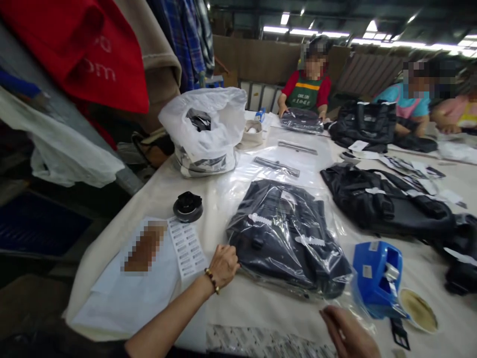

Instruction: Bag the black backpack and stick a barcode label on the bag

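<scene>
A black backpack point(278, 251) lies in a clear plastic bag point(340, 226) on the table in front of me. Two white strips and a pale tag show through the film. My left hand point(222, 266), with a beaded bracelet at the wrist, is closed at the bag's lower left edge, its curled fingers on the film. Lower right, my right hand point(348, 333) is partly cut off by the frame. Its fingers are stretched out near the loose plastic at the bag's front edge, with nothing visible in them.
A blue tape dispenser point(376, 278) and a tape roll point(419, 311) stand at right. Left are a label sheet point(186, 248), a black round object point(188, 206) and a white plastic sack point(208, 144). More black bags point(387, 199) lie at right. Co-workers point(307, 92) stand across the table.
</scene>
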Motion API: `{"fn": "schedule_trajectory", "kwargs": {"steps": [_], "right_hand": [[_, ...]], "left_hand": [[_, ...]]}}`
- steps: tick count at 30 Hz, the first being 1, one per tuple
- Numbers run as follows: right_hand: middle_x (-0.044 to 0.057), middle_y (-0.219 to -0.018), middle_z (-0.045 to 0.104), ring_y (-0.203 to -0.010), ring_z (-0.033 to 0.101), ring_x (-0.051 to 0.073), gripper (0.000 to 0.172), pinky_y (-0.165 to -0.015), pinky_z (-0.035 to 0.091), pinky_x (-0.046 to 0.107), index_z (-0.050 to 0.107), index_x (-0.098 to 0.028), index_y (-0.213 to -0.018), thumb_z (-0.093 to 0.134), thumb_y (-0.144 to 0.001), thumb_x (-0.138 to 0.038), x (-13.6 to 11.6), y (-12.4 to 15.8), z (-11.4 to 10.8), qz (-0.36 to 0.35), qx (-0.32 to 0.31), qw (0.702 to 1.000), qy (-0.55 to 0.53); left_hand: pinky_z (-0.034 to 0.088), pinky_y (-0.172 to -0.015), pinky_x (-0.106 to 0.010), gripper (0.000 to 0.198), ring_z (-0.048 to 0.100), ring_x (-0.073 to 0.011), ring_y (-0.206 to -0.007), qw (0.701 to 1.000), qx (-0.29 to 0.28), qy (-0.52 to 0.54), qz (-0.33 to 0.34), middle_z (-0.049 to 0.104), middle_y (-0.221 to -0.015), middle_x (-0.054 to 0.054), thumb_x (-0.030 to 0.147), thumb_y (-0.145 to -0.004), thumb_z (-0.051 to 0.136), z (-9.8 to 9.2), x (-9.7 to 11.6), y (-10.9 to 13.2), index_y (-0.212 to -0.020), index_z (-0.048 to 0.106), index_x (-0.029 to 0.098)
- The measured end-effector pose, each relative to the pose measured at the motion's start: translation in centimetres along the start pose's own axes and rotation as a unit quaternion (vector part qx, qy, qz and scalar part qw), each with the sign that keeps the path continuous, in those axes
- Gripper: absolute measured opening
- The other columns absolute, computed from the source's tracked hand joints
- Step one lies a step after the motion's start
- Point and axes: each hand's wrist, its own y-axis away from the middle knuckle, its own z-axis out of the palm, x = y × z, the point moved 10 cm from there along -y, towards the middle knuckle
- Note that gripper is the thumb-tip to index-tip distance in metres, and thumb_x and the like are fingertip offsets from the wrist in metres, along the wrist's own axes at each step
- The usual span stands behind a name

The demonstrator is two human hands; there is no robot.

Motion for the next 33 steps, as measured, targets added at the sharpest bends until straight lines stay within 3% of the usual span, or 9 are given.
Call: {"fn": "schedule_trajectory", "kwargs": {"steps": [2, 4, 7, 10, 14, 21, 33], "right_hand": [[0.000, -0.068, 0.059, -0.061, 0.057, 0.013, 0.014, -0.057, 0.043, 0.023, 0.052, -0.023, -0.080, 0.041, -0.089, -0.026, -6.4, -3.2, 2.9, -0.097, -0.065, 0.993, -0.018], [-0.001, -0.064, 0.055, -0.059, 0.054, 0.013, 0.019, -0.055, 0.039, 0.025, 0.048, -0.021, -0.072, 0.039, -0.089, -0.021, -11.0, -5.8, 5.8, -0.167, -0.110, 0.980, 0.009], [0.000, -0.065, 0.055, -0.061, 0.052, 0.015, 0.016, -0.057, 0.034, 0.028, 0.047, -0.021, -0.071, 0.043, -0.086, -0.018, -14.2, -8.3, 9.6, -0.224, -0.145, 0.961, 0.075], [0.000, -0.064, 0.056, -0.061, 0.052, 0.015, 0.015, -0.057, 0.031, 0.028, 0.049, -0.020, -0.070, 0.046, -0.083, -0.015, -14.5, -10.0, 12.1, -0.240, -0.159, 0.951, 0.109], [0.000, -0.062, 0.056, -0.060, 0.052, 0.016, 0.016, -0.057, 0.028, 0.029, 0.051, -0.020, -0.069, 0.046, -0.083, -0.014, -14.2, -11.5, 13.7, -0.243, -0.159, 0.947, 0.136], [0.000, -0.061, 0.058, -0.060, 0.056, 0.016, 0.015, -0.057, 0.031, 0.028, 0.052, -0.020, -0.068, 0.051, -0.082, -0.022, -14.0, -12.9, 14.7, -0.225, -0.156, 0.947, 0.167], [0.005, -0.068, 0.062, -0.068, 0.060, 0.021, 0.015, -0.057, 0.033, 0.028, 0.053, -0.019, -0.072, 0.056, -0.078, -0.032, -13.1, -13.3, 15.8, -0.122, -0.169, 0.961, 0.181]], "left_hand": [[0.033, -0.078, -0.035, 0.016, 0.050, -0.0167, -0.082, 1.000, -0.009, 0.007, -0.003, 0.057, -0.079, -0.003, 0.024, -0.080, 0.058, 0.2, -0.2, -0.1, -0.066, 0.060, 0.015], [0.033, -0.078, -0.035, 0.016, 0.050, -0.0170, -0.084, 1.000, -0.017, 0.013, -0.004, 0.058, -0.081, -0.004, 0.025, -0.079, 0.059, 0.3, -0.3, -0.2, -0.067, 0.060, 0.015], [0.033, -0.078, -0.034, 0.016, 0.050, -0.0173, -0.086, 0.999, -0.030, 0.020, -0.006, 0.058, -0.082, -0.004, 0.026, -0.079, 0.058, 0.4, -0.4, -0.4, -0.068, 0.061, 0.015], [0.034, -0.078, -0.034, 0.016, 0.050, -0.0179, -0.086, 0.999, -0.040, 0.025, -0.011, 0.058, -0.084, -0.005, 0.026, -0.080, 0.057, 0.4, -0.5, -0.4, -0.070, 0.061, 0.015], [0.035, -0.077, -0.034, 0.016, 0.051, -0.0187, -0.087, 0.998, -0.049, 0.031, -0.015, 0.058, -0.087, -0.006, 0.025, -0.081, 0.054, 0.5, -0.6, -0.3, -0.071, 0.061, 0.014], [0.035, -0.077, -0.034, 0.016, 0.050, -0.0194, -0.089, 0.998, -0.054, 0.042, -0.003, 0.058, -0.089, -0.007, 0.023, -0.082, 0.049, 0.7, -0.9, -0.3, -0.073, 0.059, 0.014], [0.035, -0.075, -0.034, 0.018, 0.050, -0.0179, -0.084, 0.998, -0.049, 0.049, 0.002, 0.057, -0.088, -0.006, 0.017, -0.083, 0.039, 0.6, -1.6, 0.0, -0.075, 0.055, 0.015]]}}
